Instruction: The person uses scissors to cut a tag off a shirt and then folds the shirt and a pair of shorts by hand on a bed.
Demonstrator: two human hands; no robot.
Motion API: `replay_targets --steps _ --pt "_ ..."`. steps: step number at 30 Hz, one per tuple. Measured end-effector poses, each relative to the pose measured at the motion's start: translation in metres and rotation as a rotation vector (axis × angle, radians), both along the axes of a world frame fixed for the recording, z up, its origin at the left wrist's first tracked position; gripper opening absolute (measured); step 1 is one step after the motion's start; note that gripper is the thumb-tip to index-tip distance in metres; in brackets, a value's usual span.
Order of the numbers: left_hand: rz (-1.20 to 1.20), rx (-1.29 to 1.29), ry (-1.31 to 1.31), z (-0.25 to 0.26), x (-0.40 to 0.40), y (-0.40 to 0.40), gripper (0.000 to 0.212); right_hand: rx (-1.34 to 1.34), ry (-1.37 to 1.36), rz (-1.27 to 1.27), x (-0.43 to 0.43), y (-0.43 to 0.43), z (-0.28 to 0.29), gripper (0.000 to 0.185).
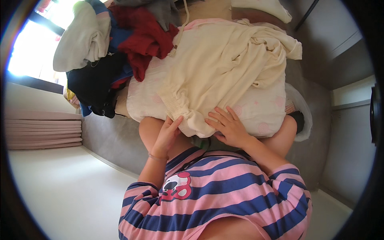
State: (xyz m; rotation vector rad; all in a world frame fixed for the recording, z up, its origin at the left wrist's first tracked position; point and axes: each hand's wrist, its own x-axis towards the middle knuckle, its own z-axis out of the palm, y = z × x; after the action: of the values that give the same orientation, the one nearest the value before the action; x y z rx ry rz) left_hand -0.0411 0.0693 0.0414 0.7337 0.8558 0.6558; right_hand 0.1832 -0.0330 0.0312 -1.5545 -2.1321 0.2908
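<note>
A cream cloth garment [216,69] with a ribbed, gathered waistband [177,108] lies wrinkled across a white padded cover [264,111] with pink swirls, in front of my knees. My left hand [169,129] grips the waistband's near corner between thumb and fingers. Flat on the garment's near edge rests my right hand [226,124], its fingers spread and holding nothing. A cream drawstring [181,33] with a knotted end trails at the garment's far left.
Heaped clothes stand at the left: a light grey garment [85,39], a black one [93,81] and a red one [144,36]. A clear plastic bag [306,120] with cloth inside sits beside my right knee. Grey cabinets [351,144] flank the right; a pink curtain [42,129] hangs left.
</note>
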Motion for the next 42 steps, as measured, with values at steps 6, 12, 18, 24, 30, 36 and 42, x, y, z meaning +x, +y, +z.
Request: replay_targets --steps 6,12,18,24,30,36,42 --pt "-0.142 -0.140 -0.009 -0.006 0.007 -0.001 0.046 0.066 0.278 -0.042 0.000 0.020 -0.006 0.044" --pt "-0.049 -0.072 -0.049 -0.002 0.004 0.000 0.047 -0.194 0.647 0.000 0.047 -0.005 0.066 0.026" --pt "0.120 -0.079 -0.258 -0.004 0.027 0.011 0.053 -0.770 0.828 0.173 0.101 -0.047 0.117 0.030" --pt "0.210 -0.024 -0.140 -0.010 0.020 0.033 0.066 -0.608 0.337 -0.240 0.098 -0.097 0.050 0.035" --pt "-0.027 1.297 0.912 0.006 0.019 0.034 0.076 -0.393 0.390 -0.445 0.065 -0.090 0.052 0.028" --pt "-0.308 1.637 0.996 0.013 0.040 0.035 0.059 -0.075 0.219 -0.224 0.000 -0.046 0.035 0.056" --pt "-0.233 1.444 1.013 0.027 0.025 0.060 0.059 -0.062 -0.140 -0.277 -0.005 -0.047 0.012 0.059"
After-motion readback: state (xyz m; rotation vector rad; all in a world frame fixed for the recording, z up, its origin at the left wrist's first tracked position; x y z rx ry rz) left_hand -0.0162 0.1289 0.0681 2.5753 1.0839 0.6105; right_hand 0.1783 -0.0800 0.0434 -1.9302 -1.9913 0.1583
